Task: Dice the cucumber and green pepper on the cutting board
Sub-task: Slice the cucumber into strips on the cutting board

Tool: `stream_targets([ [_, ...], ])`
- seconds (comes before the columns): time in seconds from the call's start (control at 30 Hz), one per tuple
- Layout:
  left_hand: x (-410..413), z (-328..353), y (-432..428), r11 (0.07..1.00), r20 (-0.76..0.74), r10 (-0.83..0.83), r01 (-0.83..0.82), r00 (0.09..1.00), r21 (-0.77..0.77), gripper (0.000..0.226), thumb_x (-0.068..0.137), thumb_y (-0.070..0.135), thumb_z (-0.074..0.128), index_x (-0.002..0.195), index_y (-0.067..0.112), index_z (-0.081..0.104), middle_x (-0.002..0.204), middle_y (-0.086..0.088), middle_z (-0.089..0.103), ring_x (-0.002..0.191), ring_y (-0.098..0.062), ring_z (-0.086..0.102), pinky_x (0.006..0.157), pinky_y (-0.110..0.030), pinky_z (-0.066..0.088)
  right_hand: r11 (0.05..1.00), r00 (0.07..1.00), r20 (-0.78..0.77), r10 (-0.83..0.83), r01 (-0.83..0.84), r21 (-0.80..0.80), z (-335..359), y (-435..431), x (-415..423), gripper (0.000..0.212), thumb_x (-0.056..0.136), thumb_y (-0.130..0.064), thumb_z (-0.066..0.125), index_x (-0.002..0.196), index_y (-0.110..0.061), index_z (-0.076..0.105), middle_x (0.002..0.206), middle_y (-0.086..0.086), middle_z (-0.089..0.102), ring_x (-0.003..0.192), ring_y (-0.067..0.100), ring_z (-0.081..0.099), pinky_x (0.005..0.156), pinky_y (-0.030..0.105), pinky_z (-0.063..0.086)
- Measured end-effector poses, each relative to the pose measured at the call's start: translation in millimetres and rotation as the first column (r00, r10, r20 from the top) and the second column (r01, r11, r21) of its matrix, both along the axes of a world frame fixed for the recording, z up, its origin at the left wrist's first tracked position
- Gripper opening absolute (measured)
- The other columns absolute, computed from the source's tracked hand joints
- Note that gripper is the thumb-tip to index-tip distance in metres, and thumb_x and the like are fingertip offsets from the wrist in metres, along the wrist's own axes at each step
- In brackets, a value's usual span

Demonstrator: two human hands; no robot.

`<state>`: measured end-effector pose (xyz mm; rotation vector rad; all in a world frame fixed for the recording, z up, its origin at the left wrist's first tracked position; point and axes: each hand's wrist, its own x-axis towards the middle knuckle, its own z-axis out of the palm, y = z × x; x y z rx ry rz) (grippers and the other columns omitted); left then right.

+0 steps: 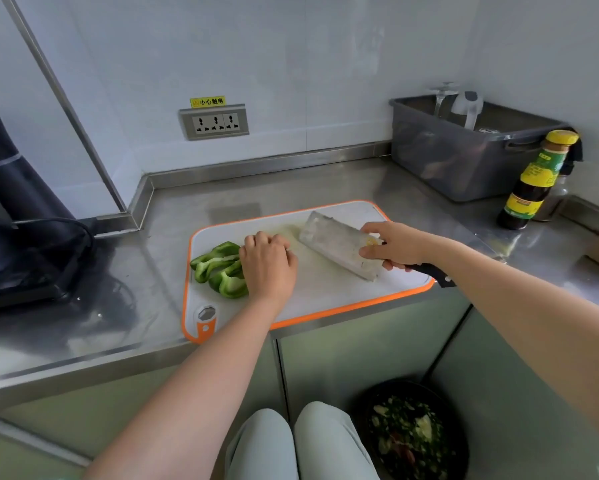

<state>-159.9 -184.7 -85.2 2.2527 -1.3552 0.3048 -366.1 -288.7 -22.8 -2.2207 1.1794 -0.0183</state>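
Green pepper pieces (221, 268) at cutting board (325, 292) left edge, left hand (268, 268) curled alongside, grasp unclear, right hand (396, 249) gripping cleaver (336, 245) over far side

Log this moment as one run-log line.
stage: green pepper pieces on cutting board, undiced | left hand: curled, beside pepper | right hand: grips cleaver | cucumber: not in view

We're in a kitchen — stainless steel counter (291, 188), orange-rimmed cutting board (325, 289), cleaver (336, 247), dark sauce bottle (533, 181), wall socket panel (214, 122), scrap bin (412, 434) on the floor.
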Motion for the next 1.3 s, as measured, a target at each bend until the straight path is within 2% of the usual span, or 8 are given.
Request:
stream_targets([
  [0.27,5,-4,-12,0.996,-0.030,-0.069,0.071,0.997,0.054,0.027,0.090,0.026,0.054,0.114,0.014,0.061,0.115,-0.010,0.052,0.107,-0.029,0.049,0.090,-0.035,0.037,0.962,0.983,0.063,-0.173,0.182,-0.203,-3,-24,10,0.051,0.093,-0.034,0.059,0.139,-0.022,0.040,0.095,0.011,0.062,0.066,0.024,0.067,0.042,0.027,0.046],
  [0.43,4,-4,-16,0.994,-0.078,-0.110,0.110,0.991,-0.001,0.027,0.088,0.011,0.055,0.114,0.010,0.060,0.115,-0.014,0.050,0.109,-0.031,0.046,0.089,-0.036,0.038,0.995,1.000,0.022,0.000,0.002,-0.099,4,-13,22,0.043,0.093,-0.029,0.060,0.132,-0.020,0.044,0.068,0.007,0.058,0.035,0.003,0.048,0.037,0.023,0.039],
  [0.67,4,-5,-19,0.992,-0.140,-0.126,0.121,0.982,-0.040,0.029,0.081,0.003,0.058,0.110,0.007,0.060,0.113,-0.016,0.051,0.108,-0.033,0.047,0.091,-0.032,0.032,0.939,0.956,0.081,-0.282,0.293,-0.178,-6,-25,0,0.053,0.095,-0.027,0.057,0.143,-0.016,0.037,0.066,0.006,0.057,0.048,0.017,0.053,0.039,0.024,0.039],
  [0.9,-1,-2,-23,0.993,-0.148,-0.121,0.118,0.982,-0.029,0.032,0.082,0.005,0.060,0.114,0.007,0.059,0.116,-0.016,0.050,0.111,-0.033,0.047,0.093,-0.033,0.033,0.990,0.993,0.028,-0.111,0.113,-0.088,-4,-8,2,0.039,0.093,-0.030,0.059,0.129,-0.020,0.046,0.063,0.009,0.060,0.043,0.018,0.047,0.037,0.022,0.039],
  [1.03,0,-1,-21,0.995,-0.083,-0.103,0.102,0.991,-0.017,0.028,0.083,0.011,0.060,0.110,0.009,0.062,0.111,-0.014,0.053,0.108,-0.034,0.046,0.092,-0.036,0.035,0.920,0.951,0.079,-0.300,0.311,-0.237,-6,-14,-4,0.047,0.093,-0.027,0.055,0.138,-0.019,0.041,0.066,0.007,0.061,0.055,0.023,0.057,0.045,0.027,0.045],
  [1.13,-6,5,-26,0.968,-0.009,-0.167,0.162,0.986,-0.194,0.009,0.081,0.010,0.061,0.088,0.010,0.066,0.088,-0.013,0.062,0.087,-0.036,0.054,0.079,-0.039,0.039,0.861,0.952,0.078,-0.295,0.301,-0.410,-1,-5,0,0.041,0.093,-0.026,0.051,0.132,-0.018,0.043,0.089,0.012,0.064,0.076,0.032,0.057,0.060,0.035,0.047],
  [1.23,-33,30,-31,0.942,-0.462,-0.326,0.242,0.824,-0.234,0.022,0.096,0.025,0.049,0.082,0.012,0.061,0.076,-0.006,0.070,0.072,-0.025,0.059,0.066,-0.033,0.041,0.798,0.972,0.057,-0.226,0.218,-0.562,9,15,13,0.037,0.091,-0.023,0.051,0.126,-0.014,0.043,0.101,0.013,0.063,0.086,0.035,0.057,0.064,0.032,0.037],
  [1.3,-54,45,-39,0.946,-0.832,-0.316,0.221,0.455,-0.238,0.036,0.100,0.038,0.040,0.079,0.014,0.057,0.075,-0.006,0.070,0.064,-0.023,0.060,0.057,-0.028,0.045,0.745,0.983,0.053,-0.177,0.169,-0.645,10,30,22,0.031,0.091,-0.023,0.052,0.121,-0.013,0.045,0.101,0.012,0.064,0.093,0.037,0.060,0.064,0.033,0.037],
])
